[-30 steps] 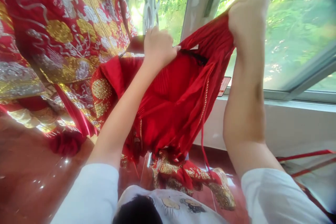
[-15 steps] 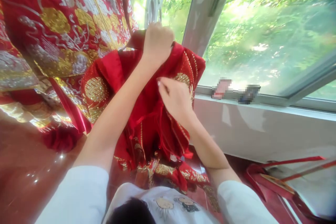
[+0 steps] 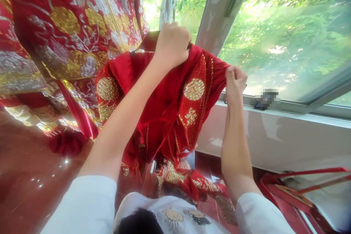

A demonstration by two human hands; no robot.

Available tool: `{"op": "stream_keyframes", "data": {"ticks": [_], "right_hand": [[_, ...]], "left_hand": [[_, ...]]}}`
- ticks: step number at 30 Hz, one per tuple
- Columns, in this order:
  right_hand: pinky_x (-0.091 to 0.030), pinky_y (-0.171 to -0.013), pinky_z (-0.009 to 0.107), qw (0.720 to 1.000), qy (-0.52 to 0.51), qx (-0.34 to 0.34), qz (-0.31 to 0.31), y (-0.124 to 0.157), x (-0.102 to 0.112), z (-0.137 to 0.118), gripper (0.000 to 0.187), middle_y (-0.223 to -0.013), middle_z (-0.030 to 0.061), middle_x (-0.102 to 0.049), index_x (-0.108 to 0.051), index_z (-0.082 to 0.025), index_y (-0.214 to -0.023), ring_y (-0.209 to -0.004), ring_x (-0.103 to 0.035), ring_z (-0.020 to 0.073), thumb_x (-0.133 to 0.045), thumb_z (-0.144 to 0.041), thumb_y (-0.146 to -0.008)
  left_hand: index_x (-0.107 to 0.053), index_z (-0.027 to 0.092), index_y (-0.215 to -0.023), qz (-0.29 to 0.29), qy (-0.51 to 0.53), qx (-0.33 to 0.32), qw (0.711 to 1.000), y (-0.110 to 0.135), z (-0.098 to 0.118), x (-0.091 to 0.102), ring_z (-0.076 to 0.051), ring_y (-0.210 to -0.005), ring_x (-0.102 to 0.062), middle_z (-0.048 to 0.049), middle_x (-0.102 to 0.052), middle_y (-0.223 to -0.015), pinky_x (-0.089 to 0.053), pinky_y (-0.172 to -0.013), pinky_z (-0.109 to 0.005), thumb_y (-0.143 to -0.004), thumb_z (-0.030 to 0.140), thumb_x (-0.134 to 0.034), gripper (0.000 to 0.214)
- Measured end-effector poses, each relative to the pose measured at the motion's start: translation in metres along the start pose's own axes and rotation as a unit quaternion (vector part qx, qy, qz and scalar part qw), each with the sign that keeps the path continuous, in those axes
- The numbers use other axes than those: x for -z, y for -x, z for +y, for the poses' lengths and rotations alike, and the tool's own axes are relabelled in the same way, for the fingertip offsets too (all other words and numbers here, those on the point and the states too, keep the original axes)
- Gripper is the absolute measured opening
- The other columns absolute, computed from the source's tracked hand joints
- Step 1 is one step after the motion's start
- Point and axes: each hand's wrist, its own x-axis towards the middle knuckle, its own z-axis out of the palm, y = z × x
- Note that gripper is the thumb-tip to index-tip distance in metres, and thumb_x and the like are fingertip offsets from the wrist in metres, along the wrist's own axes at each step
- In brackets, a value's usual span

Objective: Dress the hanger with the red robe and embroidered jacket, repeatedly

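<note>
In front of me hangs a red garment [image 3: 156, 95] with gold round emblems and beaded trim, its front open and thin red ties dangling. My left hand [image 3: 173, 44] is closed at the top of it, around the middle of a brown hanger [image 3: 150, 40] whose hook shows just above the fist. Out to the right, my right hand [image 3: 236, 80] pinches the red cloth at the garment's side and pulls it taut. That stretch of cloth runs straight from the hanger to my fingers. The hanger's right end is hidden.
At left hang red clothes [image 3: 82, 33] heavily embroidered in gold and silver. A window [image 3: 274, 36] with a sill [image 3: 296, 113] is at right, a blurred small object on it. Gold-trimmed red cloth [image 3: 178, 175] lies low before me. A red frame-like object [image 3: 290, 193] stands lower right.
My right hand has moved right from the garment's middle to its side, drawing the cloth outward. The right emblem now shows fully. My left hand keeps its hold at the top.
</note>
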Motion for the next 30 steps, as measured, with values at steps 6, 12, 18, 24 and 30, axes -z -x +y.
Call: {"op": "stream_keyframes", "data": {"ticks": [6, 12, 18, 24, 30], "right_hand": [[-0.036, -0.061, 0.024, 0.994, 0.020, 0.010, -0.106, -0.027, 0.009, -0.054, 0.029, -0.087, 0.0075, -0.063, -0.066, -0.018, -0.089, -0.069, -0.049, 0.0076, -0.040, -0.030, -0.090], [-0.037, -0.070, 0.032, 0.940, 0.334, 0.059, -0.023, 0.037, -0.014, -0.117, 0.034, -0.059, 0.0007, -0.043, -0.045, -0.018, -0.058, -0.060, -0.040, 0.0110, -0.049, -0.033, -0.088], [-0.043, -0.083, 0.042, 0.949, 0.282, 0.027, -0.135, 0.073, -0.017, -0.083, 0.019, -0.092, 0.0115, -0.058, -0.051, -0.016, -0.087, -0.088, -0.055, 0.0230, -0.044, -0.033, -0.091], [-0.043, -0.087, 0.043, 0.960, 0.232, -0.021, -0.157, 0.083, -0.014, -0.049, 0.018, -0.092, 0.0130, -0.057, -0.051, -0.016, -0.083, -0.095, -0.054, 0.0268, -0.055, -0.033, -0.082], [-0.030, -0.049, 0.023, 0.991, -0.048, -0.052, -0.116, 0.039, 0.024, -0.057, 0.040, -0.055, -0.0034, -0.040, -0.041, -0.019, -0.061, -0.051, -0.035, 0.0083, -0.054, -0.048, -0.085]], "left_hand": [[-0.070, 0.030, -0.079, -0.012, -0.039, -0.015, 0.999, 0.000, 0.000, 0.003, -0.035, -0.110, -0.052, -0.0088, -0.068, -0.095, -0.041, -0.095, -0.054, -0.072, 0.019, -0.049, 0.024], [-0.066, 0.035, -0.070, 0.014, 0.080, 0.047, 0.996, -0.002, -0.004, -0.006, -0.036, -0.121, -0.045, -0.0069, -0.068, -0.090, -0.041, -0.094, -0.054, -0.067, 0.026, -0.055, 0.014], [-0.064, 0.028, -0.068, 0.025, 0.007, -0.016, 1.000, 0.001, -0.003, -0.004, -0.032, -0.105, -0.049, -0.0090, -0.065, -0.087, -0.034, -0.098, -0.051, -0.074, 0.025, -0.053, 0.013], [-0.064, 0.027, -0.065, 0.014, -0.011, -0.025, 1.000, -0.003, -0.003, -0.006, -0.033, -0.100, -0.048, -0.0105, -0.063, -0.085, -0.033, -0.094, -0.052, -0.075, 0.018, -0.052, 0.018], [-0.058, 0.029, -0.055, 0.035, 0.039, -0.012, 0.999, -0.007, -0.006, -0.010, -0.036, -0.102, -0.049, -0.0109, -0.061, -0.080, -0.034, -0.096, -0.055, -0.070, 0.018, -0.059, 0.019]]}}
